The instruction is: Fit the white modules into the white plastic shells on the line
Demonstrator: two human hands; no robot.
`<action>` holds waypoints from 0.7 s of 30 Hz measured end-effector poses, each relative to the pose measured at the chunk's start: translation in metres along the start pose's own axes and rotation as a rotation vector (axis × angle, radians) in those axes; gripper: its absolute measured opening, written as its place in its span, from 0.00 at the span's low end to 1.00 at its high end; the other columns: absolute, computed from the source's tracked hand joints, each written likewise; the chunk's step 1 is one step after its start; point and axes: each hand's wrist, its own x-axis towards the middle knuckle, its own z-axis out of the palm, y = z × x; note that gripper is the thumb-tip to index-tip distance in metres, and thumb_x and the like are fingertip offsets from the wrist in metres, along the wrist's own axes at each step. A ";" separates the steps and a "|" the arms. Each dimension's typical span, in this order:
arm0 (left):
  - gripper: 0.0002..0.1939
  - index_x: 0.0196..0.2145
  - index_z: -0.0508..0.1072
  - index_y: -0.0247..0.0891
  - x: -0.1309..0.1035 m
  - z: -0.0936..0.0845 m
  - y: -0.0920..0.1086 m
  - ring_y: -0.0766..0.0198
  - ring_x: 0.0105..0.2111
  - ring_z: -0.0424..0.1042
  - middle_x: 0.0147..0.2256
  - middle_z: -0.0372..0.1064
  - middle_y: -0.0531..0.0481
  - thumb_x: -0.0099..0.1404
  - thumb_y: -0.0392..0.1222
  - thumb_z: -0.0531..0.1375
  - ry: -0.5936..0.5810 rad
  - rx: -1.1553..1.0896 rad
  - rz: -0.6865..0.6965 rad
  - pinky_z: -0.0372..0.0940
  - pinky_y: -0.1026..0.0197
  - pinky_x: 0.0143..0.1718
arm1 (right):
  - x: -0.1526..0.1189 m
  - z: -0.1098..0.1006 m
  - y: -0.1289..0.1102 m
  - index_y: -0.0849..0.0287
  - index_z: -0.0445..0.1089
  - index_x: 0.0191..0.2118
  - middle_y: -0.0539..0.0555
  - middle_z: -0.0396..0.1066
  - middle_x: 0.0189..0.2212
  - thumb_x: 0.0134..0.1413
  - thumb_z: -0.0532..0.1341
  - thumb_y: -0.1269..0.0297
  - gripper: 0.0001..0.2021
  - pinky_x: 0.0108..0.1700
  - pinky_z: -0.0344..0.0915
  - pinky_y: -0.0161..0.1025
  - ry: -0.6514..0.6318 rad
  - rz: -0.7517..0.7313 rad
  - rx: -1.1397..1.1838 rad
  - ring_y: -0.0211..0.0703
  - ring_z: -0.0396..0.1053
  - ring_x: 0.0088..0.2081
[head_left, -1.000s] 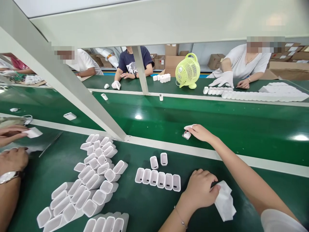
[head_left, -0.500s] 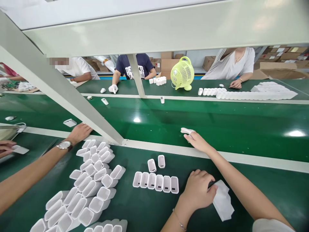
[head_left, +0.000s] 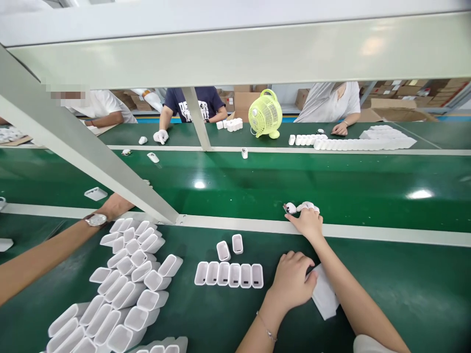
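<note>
My left hand point(head_left: 296, 279), a thin bracelet at its wrist, rests on the green tabletop with fingers loosely curled and thumb apart. Beside its thumb lie white flat sheets point(head_left: 324, 299), partly covered by my right forearm. Over the green belt, my right hand point(head_left: 309, 218) wears white finger covers. Its thumb and index finger close around a small white part point(head_left: 290, 208) with dark and reddish bits on it. To the left of my left hand stands a row of open white plastic cases point(head_left: 234, 275), with two more cases point(head_left: 223, 251) behind it.
Many white cases point(head_left: 125, 289) stand in a group at left. A slanted grey post point(head_left: 91, 137) crosses the view. From the left, a co-worker's arm with a watch point(head_left: 96, 219) reaches the belt. A yellow-green fan point(head_left: 265, 115) and other workers are across the belt.
My right hand has turned and drawn its fingers in, and the small white part now shows at its thumb. My left hand stays beside the sheets. The view has shifted slightly right.
</note>
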 end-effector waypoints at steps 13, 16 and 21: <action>0.10 0.41 0.75 0.42 -0.012 -0.035 0.025 0.67 0.37 0.73 0.38 0.76 0.55 0.67 0.40 0.55 0.034 -0.118 0.036 0.67 0.66 0.39 | -0.001 -0.040 0.030 0.61 0.70 0.45 0.56 0.69 0.45 0.59 0.61 0.51 0.18 0.53 0.63 0.52 -0.132 0.060 0.090 0.48 0.67 0.49; 0.13 0.47 0.72 0.43 -0.036 -0.083 0.024 0.65 0.43 0.73 0.45 0.74 0.52 0.68 0.43 0.53 0.172 -0.058 -0.026 0.66 0.64 0.47 | -0.001 -0.050 0.046 0.62 0.69 0.44 0.55 0.70 0.44 0.61 0.61 0.54 0.15 0.51 0.65 0.50 -0.156 0.028 0.168 0.46 0.68 0.46; 0.20 0.53 0.68 0.38 -0.063 -0.152 -0.020 0.45 0.59 0.60 0.56 0.65 0.39 0.65 0.45 0.53 0.303 0.179 -0.337 0.54 0.41 0.58 | 0.000 -0.047 0.068 0.62 0.69 0.45 0.55 0.70 0.43 0.62 0.60 0.58 0.12 0.46 0.69 0.45 -0.146 -0.048 0.429 0.43 0.70 0.43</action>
